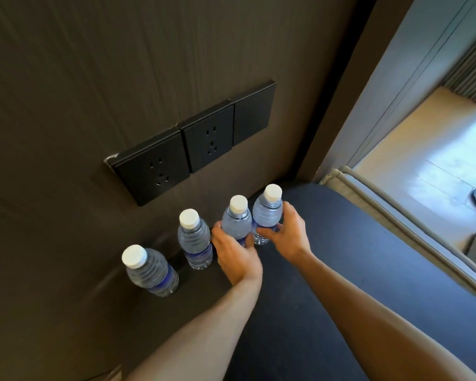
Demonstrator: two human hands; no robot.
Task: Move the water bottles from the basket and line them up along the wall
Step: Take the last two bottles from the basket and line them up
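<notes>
Four water bottles upright on the dark counter (pixel 327 257) along the wall (pixel 94 92).
Left hand (pixel 235 253) grips the third bottle (pixel 237 222); right hand (pixel 285 229) grips the fourth bottle (pixel 267 213); two bottles (pixel 194 240) stand free at left.

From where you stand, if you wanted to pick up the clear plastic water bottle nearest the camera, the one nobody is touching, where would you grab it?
Probably around the ribbed middle of the clear plastic water bottle with the white cap, coming from the open room side. It stands upright, close against the dark wall, so that side looks blocked, and the ridges should give a hand purchase above the blue label.
</notes>
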